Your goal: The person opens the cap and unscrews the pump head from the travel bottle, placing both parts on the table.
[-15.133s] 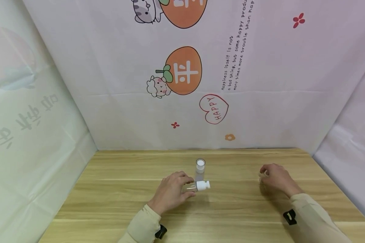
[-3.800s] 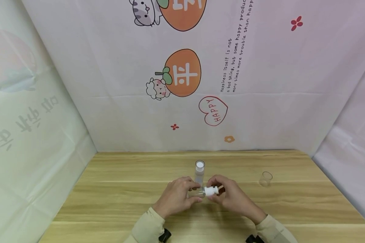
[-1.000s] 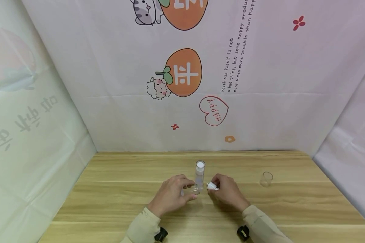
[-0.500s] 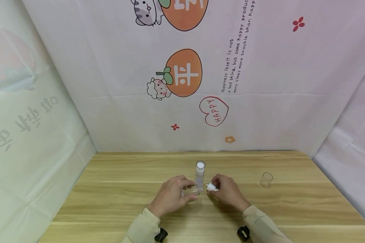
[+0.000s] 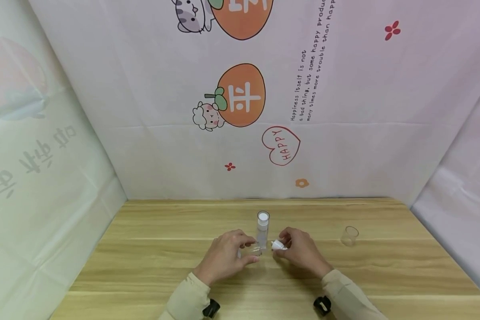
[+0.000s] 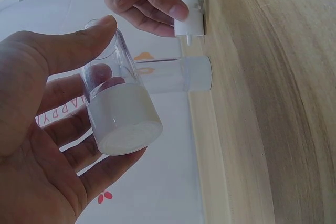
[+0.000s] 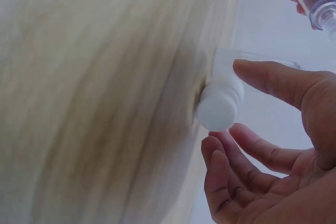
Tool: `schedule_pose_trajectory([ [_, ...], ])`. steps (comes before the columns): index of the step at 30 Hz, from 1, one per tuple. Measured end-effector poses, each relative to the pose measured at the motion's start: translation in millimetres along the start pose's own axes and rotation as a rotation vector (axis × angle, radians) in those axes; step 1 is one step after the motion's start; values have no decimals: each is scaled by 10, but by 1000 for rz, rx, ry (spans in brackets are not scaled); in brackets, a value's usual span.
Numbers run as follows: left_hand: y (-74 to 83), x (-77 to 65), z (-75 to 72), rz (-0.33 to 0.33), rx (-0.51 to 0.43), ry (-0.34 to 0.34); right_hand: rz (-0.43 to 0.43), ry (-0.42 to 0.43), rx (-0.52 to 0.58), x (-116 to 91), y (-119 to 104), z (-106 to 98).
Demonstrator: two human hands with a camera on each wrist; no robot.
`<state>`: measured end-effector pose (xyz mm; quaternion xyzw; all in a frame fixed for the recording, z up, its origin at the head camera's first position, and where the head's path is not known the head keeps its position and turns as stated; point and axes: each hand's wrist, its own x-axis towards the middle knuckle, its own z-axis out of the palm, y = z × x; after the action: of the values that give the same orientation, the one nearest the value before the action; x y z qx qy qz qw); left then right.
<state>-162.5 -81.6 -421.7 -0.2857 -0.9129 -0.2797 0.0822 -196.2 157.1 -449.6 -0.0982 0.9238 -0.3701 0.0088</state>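
My left hand [image 5: 224, 255] grips a small clear bottle [image 6: 126, 111] with a white base between thumb and fingers. The bottle lies tilted sideways, its bare, uncapped neck pointing to the right. Across a short gap, my right hand [image 5: 303, 253] pinches a white pump top [image 6: 190, 24] close over the wooden table, its short nozzle or stem facing the bottle. In the right wrist view the pump top's round white end [image 7: 218, 109] shows between thumb and fingertips. Just behind the two hands a second clear bottle [image 5: 262, 233] stands upright, with a white top inside a clear cover.
A clear cylindrical cap [image 5: 350, 236] stands on the wooden table [image 5: 164, 231] to the right, beyond my right hand. White printed cloth [image 5: 176, 155] rises at the table's back edge and along both sides.
Earlier the white pump top was on the left hand's bottle and my right hand was at the clear cap. The pump top has since come off in my right hand. Lately both hands barely move.
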Motion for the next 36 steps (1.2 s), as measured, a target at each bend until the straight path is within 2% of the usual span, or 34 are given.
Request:
schedule_pose_trajectory([
  [10,-47,-11,-26,-29,-19,17,-5,-2,-9,-84,-16,-166],
  [16,-119,-57,-59,-41,-10,54,-9,-9,-3,-157,-15,-255],
  [23,-212,-122,-140,-114,-35,71,11,-4,-19,-226,11,-337],
  [29,-326,-186,-220,-151,-69,136,38,-6,-21,-285,22,-391],
  [36,-475,-281,-321,-243,-103,209,12,10,-32,-341,65,-424],
])
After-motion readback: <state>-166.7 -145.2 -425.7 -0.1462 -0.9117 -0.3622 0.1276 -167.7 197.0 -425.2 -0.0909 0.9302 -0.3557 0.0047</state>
